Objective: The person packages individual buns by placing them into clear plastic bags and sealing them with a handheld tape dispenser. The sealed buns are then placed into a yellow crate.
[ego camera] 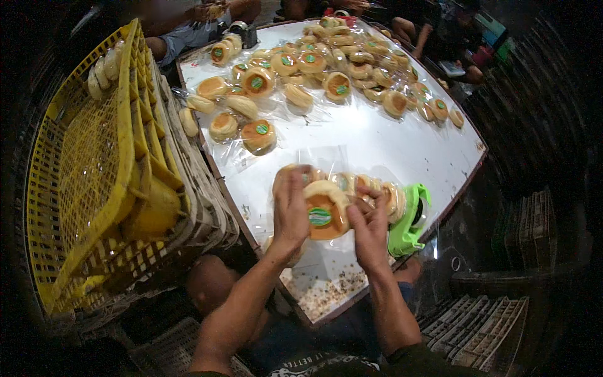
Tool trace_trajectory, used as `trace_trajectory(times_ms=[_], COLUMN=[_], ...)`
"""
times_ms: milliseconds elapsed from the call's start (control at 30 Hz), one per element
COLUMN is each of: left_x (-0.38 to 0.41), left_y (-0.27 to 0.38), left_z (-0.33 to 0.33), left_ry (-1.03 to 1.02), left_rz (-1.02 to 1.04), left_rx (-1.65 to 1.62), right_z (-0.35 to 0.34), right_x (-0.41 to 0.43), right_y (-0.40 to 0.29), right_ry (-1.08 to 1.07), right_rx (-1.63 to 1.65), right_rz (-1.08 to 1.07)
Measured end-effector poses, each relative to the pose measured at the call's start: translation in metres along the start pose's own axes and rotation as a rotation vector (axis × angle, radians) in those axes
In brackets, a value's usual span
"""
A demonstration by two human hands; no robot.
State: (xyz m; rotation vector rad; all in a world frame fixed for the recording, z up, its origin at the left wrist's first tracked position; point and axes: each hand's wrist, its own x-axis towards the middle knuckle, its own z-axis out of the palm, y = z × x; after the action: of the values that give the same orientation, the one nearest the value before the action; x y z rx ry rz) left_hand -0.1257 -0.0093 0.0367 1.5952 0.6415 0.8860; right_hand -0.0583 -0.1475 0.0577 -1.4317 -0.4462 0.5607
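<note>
Between my two hands is a round bread bun (pixel 330 195) in clear plastic wrap, its brown face turned up towards me with a green oval label on it. My left hand (pixel 291 214) grips its left side. My right hand (pixel 370 226) holds the right edge with the thumb, its fingers slightly blurred. Just behind lie more wrapped buns (pixel 393 200) in a row, partly hidden by my hands. At the right end of that row stands a bright green tape dispenser (pixel 400 240). Another bun shows partly below my left wrist.
Many bagged buns (pixel 311 61) are heaped across the far part of the white table (pixel 367 141). A yellow plastic crate (pixel 127 155) rests on stacked pale crates at the left, with some buns inside. More crates (pixel 476 325) stand low at the right. Other people sit around the far edge.
</note>
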Motion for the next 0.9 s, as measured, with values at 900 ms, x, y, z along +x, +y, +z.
trace_trajectory(times_ms=[900], left_x=[-0.054], left_y=[0.041], left_z=[0.029], left_ry=[0.202], left_rz=[0.312], left_rx=[-0.087], right_z=[-0.018], right_x=[-0.029], right_y=[-0.028], right_ry=[0.011], right_rx=[0.293], right_rz=[-0.227])
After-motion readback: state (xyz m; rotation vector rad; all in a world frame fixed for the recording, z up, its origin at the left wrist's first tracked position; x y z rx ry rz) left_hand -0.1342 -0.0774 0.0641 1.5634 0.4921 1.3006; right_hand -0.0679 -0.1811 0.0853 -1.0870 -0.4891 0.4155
